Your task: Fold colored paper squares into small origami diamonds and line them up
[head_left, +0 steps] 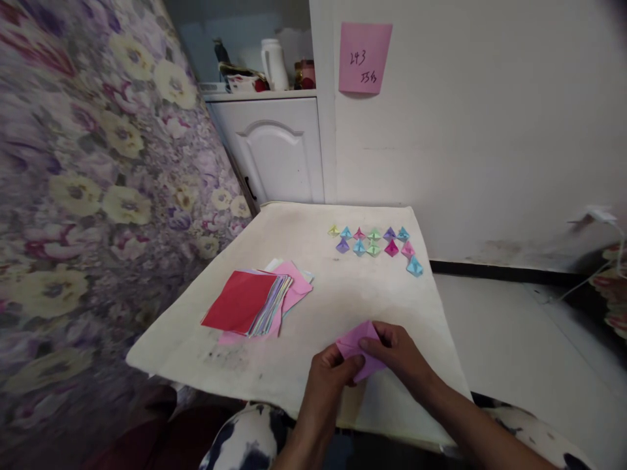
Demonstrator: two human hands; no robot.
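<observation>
Pink paper (370,367) is over the near part of the surface (294,228), between both hands, neither nearer. Long axis: can't tell. Grip: left hand (327,371) pinches its left side, right hand (398,349) its right, thumbs on top. Paper stack (240,301) off left; small folded pieces (359,247) beyond.

The forearms (453,410) are bare, the legwear (247,436) white with irregular dark blotches.

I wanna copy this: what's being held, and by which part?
Pink paper: the left hand pinches its lower-left edge, the right hand its upper-right edge.
</observation>
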